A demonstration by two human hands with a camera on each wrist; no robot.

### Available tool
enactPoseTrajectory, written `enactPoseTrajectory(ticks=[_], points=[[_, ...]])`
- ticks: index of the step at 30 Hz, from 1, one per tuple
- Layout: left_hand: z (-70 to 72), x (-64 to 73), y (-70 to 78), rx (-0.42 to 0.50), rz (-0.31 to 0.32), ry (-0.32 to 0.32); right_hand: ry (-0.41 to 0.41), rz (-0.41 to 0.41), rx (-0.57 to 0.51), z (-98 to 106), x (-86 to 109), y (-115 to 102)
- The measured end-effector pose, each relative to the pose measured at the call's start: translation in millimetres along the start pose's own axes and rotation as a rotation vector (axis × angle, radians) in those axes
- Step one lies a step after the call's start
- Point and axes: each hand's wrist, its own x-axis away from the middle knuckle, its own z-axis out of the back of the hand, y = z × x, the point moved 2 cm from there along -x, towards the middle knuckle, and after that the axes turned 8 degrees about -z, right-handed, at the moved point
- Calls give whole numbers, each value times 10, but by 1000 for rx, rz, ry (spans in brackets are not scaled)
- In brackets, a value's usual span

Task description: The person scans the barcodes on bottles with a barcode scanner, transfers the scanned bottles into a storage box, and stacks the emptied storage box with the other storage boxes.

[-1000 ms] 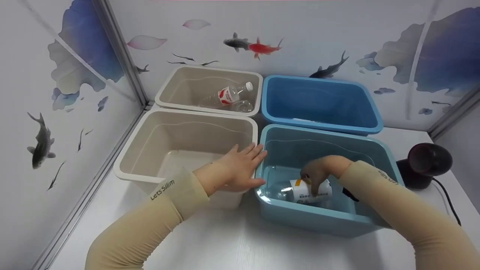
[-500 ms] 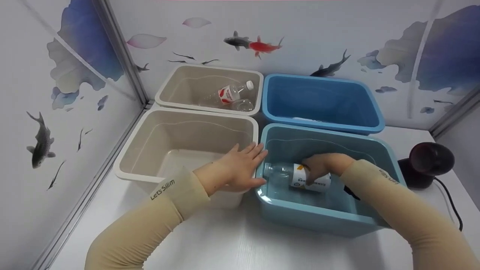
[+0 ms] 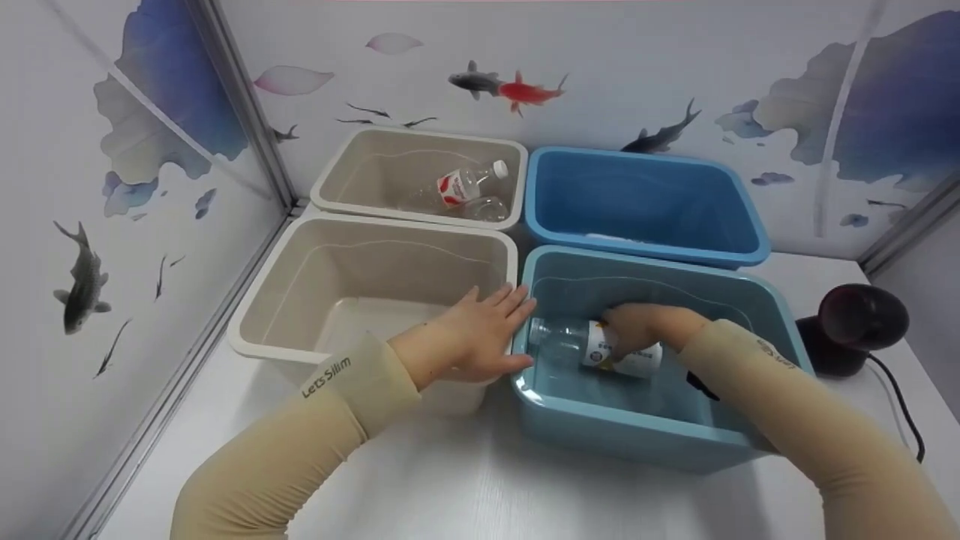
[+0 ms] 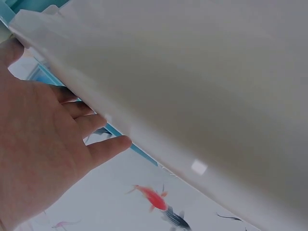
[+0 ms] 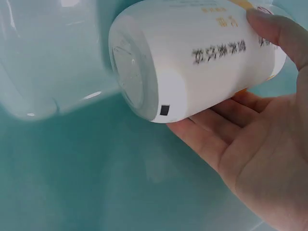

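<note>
In the head view a clear plastic bottle (image 3: 634, 363) with a white label lies on its side inside the teal bin (image 3: 630, 421), its neck close to the left wall. My right hand (image 3: 646, 327) reaches in and grips it around the label. Seen from the right wrist, the thumb is on one side of the bottle (image 5: 192, 62) and the fingers (image 5: 204, 137) are on the other. My left hand (image 3: 480, 337) rests, fingers straight and spread, at the right rim of the front beige bin (image 3: 375, 232), its fingertips touching or nearly touching the teal rim.
Behind stand a second beige bin (image 3: 360, 150), holding clear bottles (image 3: 459, 187), and a blue bin (image 3: 645, 165). A dark rounded device (image 3: 862, 319) with a cable stands right of the teal bin. White panels (image 3: 600, 37) enclose the table.
My right hand has shifted the bottle toward the back of the teal bin and turned it, bringing its neck up near the left wall. The left hand has stayed in place.
</note>
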Motion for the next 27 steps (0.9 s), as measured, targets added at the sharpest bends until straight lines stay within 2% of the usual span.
enactPoseTrajectory(ticks=[4, 10, 18, 24, 27], points=[[6, -7, -5, -2, 1, 0, 7, -11, -12, 23, 3, 24], [3, -14, -9, 6, -3, 3, 29, 41, -5, 32, 43, 9], [16, -5, 10, -7, 5, -5, -122, -44, -58, -87, 51, 0], [16, 11, 21, -7, 13, 2, -118, -18, -24, -4, 41, 2], [20, 10, 17, -6, 14, 4, -124, -25, -81, 61, 67, 17]])
